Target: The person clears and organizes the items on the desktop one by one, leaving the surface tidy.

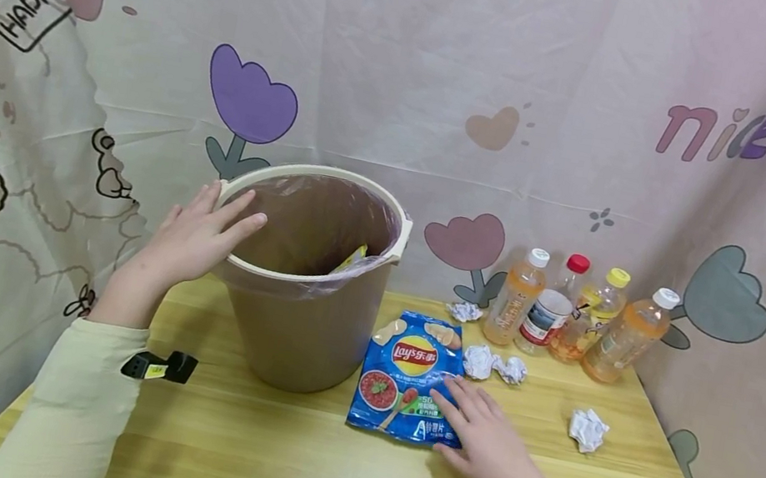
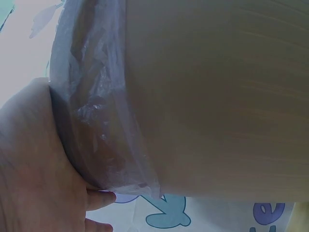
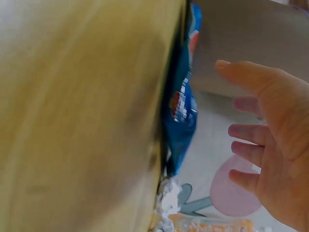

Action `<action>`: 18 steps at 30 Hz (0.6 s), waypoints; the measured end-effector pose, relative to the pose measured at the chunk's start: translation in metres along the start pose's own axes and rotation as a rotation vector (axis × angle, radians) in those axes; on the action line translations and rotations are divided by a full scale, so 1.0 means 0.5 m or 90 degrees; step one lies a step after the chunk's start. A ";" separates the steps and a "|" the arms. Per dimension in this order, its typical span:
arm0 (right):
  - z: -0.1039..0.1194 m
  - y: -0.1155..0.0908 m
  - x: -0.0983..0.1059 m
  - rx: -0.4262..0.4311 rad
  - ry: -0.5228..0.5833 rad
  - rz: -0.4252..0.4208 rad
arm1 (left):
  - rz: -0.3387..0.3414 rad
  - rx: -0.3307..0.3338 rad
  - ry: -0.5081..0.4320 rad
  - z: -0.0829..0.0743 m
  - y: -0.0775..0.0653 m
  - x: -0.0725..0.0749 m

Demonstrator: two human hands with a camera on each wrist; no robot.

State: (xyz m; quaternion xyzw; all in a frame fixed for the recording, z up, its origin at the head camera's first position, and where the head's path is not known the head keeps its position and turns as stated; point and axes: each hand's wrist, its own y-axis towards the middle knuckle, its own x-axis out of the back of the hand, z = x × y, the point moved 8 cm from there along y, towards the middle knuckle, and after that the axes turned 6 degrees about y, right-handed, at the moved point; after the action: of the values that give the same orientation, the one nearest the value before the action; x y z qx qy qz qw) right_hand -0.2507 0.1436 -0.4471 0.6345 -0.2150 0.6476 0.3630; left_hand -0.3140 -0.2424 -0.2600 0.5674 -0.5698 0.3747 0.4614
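Observation:
My left hand [image 1: 197,233] rests on the left side of the rim of a brown trash bin [image 1: 306,336], its fingers spread over the edge. Inside the pale rim hangs a clear plastic liner [image 2: 99,116], and part of a yellow wrapper [image 1: 352,259] shows within the bin. A blue Lay's chip bag [image 1: 394,402] lies face up just right of the bin. Over its lower right corner hovers my right hand [image 1: 489,443], fingers extended and apart. In the right wrist view, a gap separates this hand [image 3: 285,130] from the chip bag [image 3: 181,111].
Several crumpled paper balls [image 1: 479,362] lie beyond and right of the bag, one paper ball [image 1: 587,431] farther right. Several drink bottles, including a red-capped bottle [image 1: 554,306], stand at the back right. A printed curtain [image 1: 390,105] hangs behind the wooden table [image 1: 270,457].

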 end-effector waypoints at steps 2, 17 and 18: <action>0.002 0.001 -0.010 0.006 0.004 0.015 | -0.001 0.000 0.000 -0.001 0.000 0.001; 0.001 0.021 -0.048 -0.003 0.041 0.064 | 0.000 0.000 -0.006 -0.001 0.000 0.001; 0.001 0.023 -0.049 -0.003 0.041 0.065 | 0.000 0.000 -0.006 -0.001 0.000 0.001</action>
State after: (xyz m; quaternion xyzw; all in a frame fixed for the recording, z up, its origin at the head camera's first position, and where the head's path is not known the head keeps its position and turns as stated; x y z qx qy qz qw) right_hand -0.2606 0.1311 -0.4688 0.6007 -0.2368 0.6851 0.3373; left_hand -0.3139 -0.2421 -0.2593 0.5693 -0.5721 0.3718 0.4587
